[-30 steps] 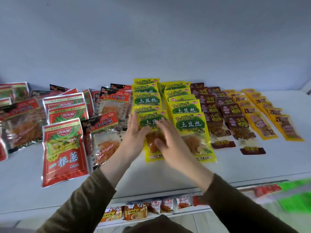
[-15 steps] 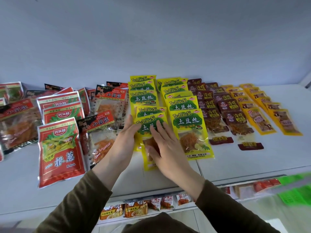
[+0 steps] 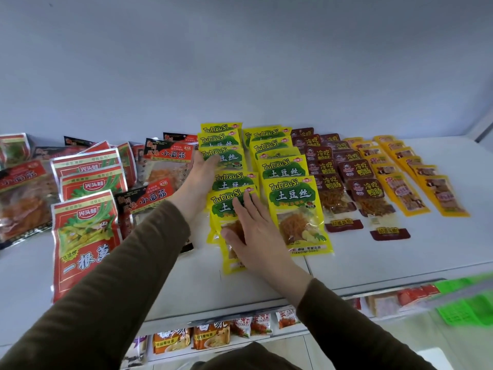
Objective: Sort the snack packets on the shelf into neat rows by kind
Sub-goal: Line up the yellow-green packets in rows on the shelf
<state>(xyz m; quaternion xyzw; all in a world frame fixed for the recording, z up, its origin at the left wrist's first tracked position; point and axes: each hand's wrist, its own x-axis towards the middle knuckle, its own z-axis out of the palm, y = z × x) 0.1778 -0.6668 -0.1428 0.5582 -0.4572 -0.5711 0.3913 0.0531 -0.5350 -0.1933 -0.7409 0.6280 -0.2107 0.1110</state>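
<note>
- Right now the yellow-and-green TuDouSi packets look like the kind being dealt with: two columns of them run front to back down the middle of the shelf, overlapping like roof tiles.
- The right column lies fairly square; the left one is ragged at the front, where the front packet sits askew and juts out past its neighbours toward the shelf edge.
- To my eye the step in hand is squaring up that left column, and the next move calls for nudging the front packet back and straight until its lower edge lines up with the right column's front packet.
- The left hand is laid along the left side of the column with fingers straight, its fingertips against a packet further back; it grasps nothing and acts as a fence.
- The right hand lies flat, fingers straight and slightly spread, palm down on the front packet, pressing rather than gripping.
- Right of the yellow-green rows, the dark red packets and the orange-yellow packets already lie in rows by kind.
- Left of them, the black-and-red packets and the red-and-green packets are loosely overlapped and tilted, so I judge that side is yet to be sorted.
- Glossy film packets like these probably slide easily on one another, so a hard push could shift the whole column.
</note>
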